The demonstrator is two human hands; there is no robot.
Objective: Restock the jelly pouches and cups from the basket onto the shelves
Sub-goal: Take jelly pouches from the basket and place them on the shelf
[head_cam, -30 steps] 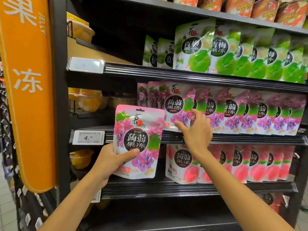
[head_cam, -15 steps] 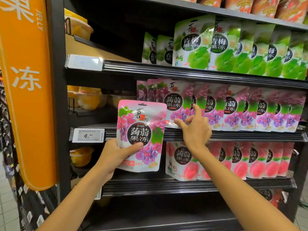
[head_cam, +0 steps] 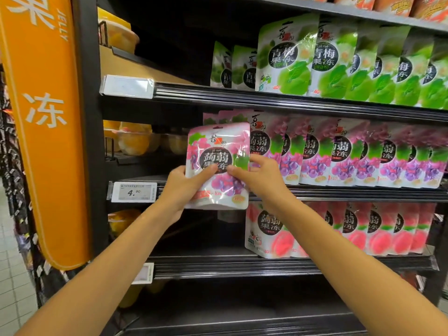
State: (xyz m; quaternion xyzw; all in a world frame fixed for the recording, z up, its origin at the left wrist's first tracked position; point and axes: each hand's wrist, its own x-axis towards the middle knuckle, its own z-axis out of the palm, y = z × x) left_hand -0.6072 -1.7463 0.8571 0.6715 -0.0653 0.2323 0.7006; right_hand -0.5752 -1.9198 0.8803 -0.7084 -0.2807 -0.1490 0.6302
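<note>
A pink grape jelly pouch [head_cam: 219,146] is held upright in front of the left end of the middle shelf [head_cam: 339,191]. My left hand [head_cam: 185,187] grips its lower left side, thumb across the front. My right hand [head_cam: 259,177] pinches its right side, thumb on the front and fingers behind. A row of matching grape pouches [head_cam: 344,154] stands on that shelf to the right. Green plum pouches [head_cam: 339,59] fill the shelf above, peach pouches [head_cam: 351,229] the shelf below. No basket is in view.
Yellow jelly cups [head_cam: 135,139] sit on shelves at the left behind wire dividers. An orange sign panel [head_cam: 46,122] hangs at the shelf's left end. A price tag reading 4.90 [head_cam: 133,191] is clipped to the middle shelf edge. Orange-lidded cups [head_cam: 388,4] line the top shelf.
My left hand carried the grape pouch up and right to the shelf's front. My right hand left the shelved pouches and took hold of the pouch's right side.
</note>
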